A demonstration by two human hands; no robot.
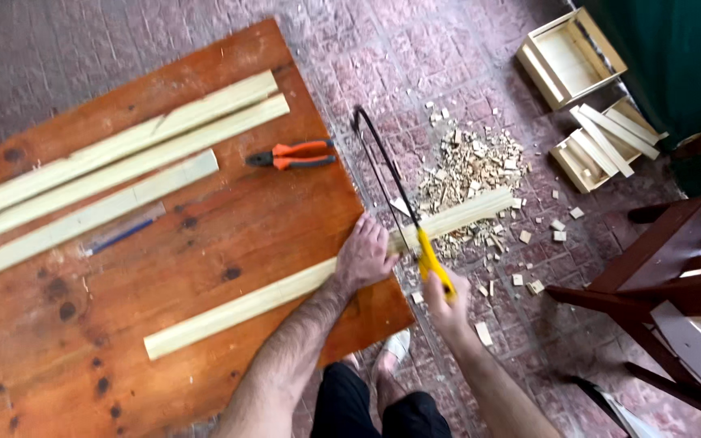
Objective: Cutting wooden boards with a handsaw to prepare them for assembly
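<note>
My left hand (364, 255) presses flat on a long pale wooden strip (269, 296) at the right edge of the brown wooden table (204, 235). The strip's far end sticks out past the table edge over the floor. My right hand (446, 302) grips the yellow handle of a hacksaw (391, 182), whose black frame reaches away from me. The blade lies across the strip just right of my left hand.
Three more pale strips (123, 150) lie at the table's far left, with orange-handled pliers (294, 154) and a blue pen (119, 237). Offcuts and sawdust (472, 170) litter the tiled floor. Small wooden boxes (569, 57) and a dark wooden chair (675, 276) stand at right.
</note>
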